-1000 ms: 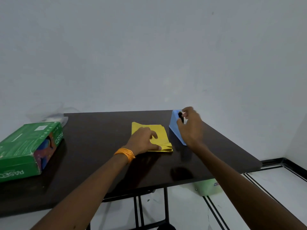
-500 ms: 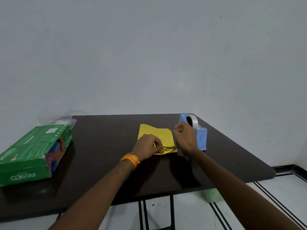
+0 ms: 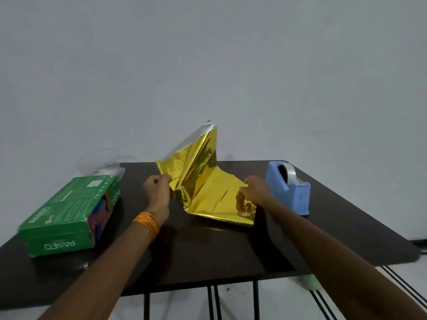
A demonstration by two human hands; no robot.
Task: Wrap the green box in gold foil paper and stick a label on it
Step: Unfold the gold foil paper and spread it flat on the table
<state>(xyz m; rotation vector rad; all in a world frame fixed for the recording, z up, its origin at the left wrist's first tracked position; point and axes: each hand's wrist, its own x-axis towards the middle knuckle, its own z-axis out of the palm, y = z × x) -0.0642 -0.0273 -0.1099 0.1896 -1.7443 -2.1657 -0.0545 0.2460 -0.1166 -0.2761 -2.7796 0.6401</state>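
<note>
A sheet of gold foil paper (image 3: 208,190) is partly unfolded above the middle of the dark table (image 3: 208,252), one creased panel standing up with its silver back showing at the top. My left hand (image 3: 158,189) pinches its left edge. My right hand (image 3: 255,190) grips its right edge, where the foil crumples. The green box (image 3: 69,215) lies flat at the table's left side, well apart from both hands. No label is in view.
A blue tape dispenser (image 3: 288,188) with a clear tape roll stands at the right rear of the table, close to my right wrist. Clear crumpled plastic (image 3: 104,167) lies behind the green box. A pale green object (image 3: 309,281) sits on the floor under the table's right edge.
The folded foil lay flat on the table under my hands; now both hands have lifted it and pulled it apart sideways. My right hand has left the tape dispenser.
</note>
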